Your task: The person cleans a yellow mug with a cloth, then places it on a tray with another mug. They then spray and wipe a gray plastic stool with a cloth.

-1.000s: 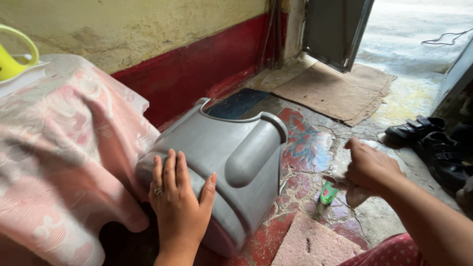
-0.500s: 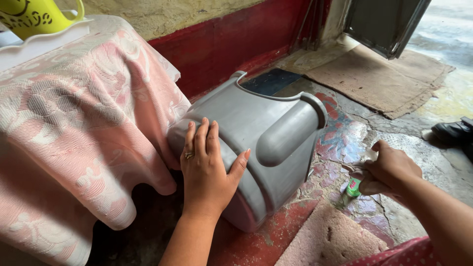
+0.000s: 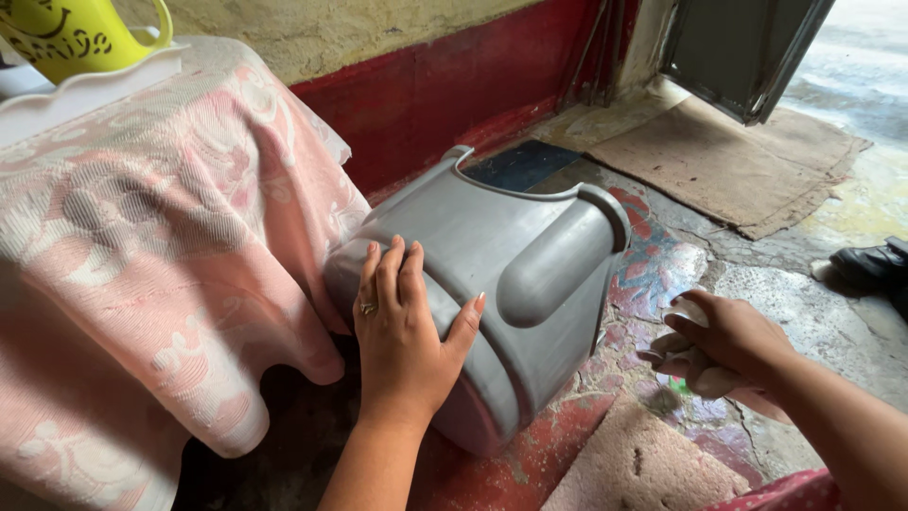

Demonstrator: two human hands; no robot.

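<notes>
A grey plastic bin [image 3: 530,274] lies on its side on the floor beside a table draped in a pink patterned cloth [image 3: 151,246]. My left hand [image 3: 407,326], wearing a ring, rests flat on the bin's curved side near its base, fingers spread. My right hand [image 3: 724,336] hovers low over the wet floor to the right of the bin, closed around a crumpled whitish cloth [image 3: 695,369]. A small green object [image 3: 676,386] shows just beneath that hand.
A yellow jug [image 3: 80,33] stands on a white tray [image 3: 95,90] on the table. A brown mat [image 3: 738,166] lies by the open metal door [image 3: 747,52]. Black shoes [image 3: 870,265] sit at the right edge. A pinkish mat [image 3: 643,468] lies near my knee.
The view has shifted closer and slightly left. My left hand stays on the bin. My right hand has lifted a little, still gripping the cloth.
</notes>
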